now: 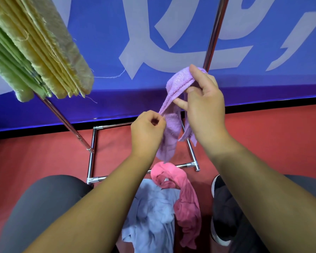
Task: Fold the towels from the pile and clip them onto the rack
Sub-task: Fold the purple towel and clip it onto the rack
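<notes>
Grey knees point(44, 207) flank a blue towel point(153, 216) and pink towel point(187, 207) heaped on the red floor point(35, 157). Above, the left hand point(147, 132) pinches a purple towel point(173, 84) by its edge and the right hand point(204, 106) grips its top, before the rack point(91, 148) and blue banner point(108, 33).

The rack poles point(216, 30) and hung towels point(35, 52) run off the top edge. The right hand point(204, 105) hides part of the purple towel point(175, 84); the left forearm point(98, 198) covers the blue towel's point(153, 212) left side.
</notes>
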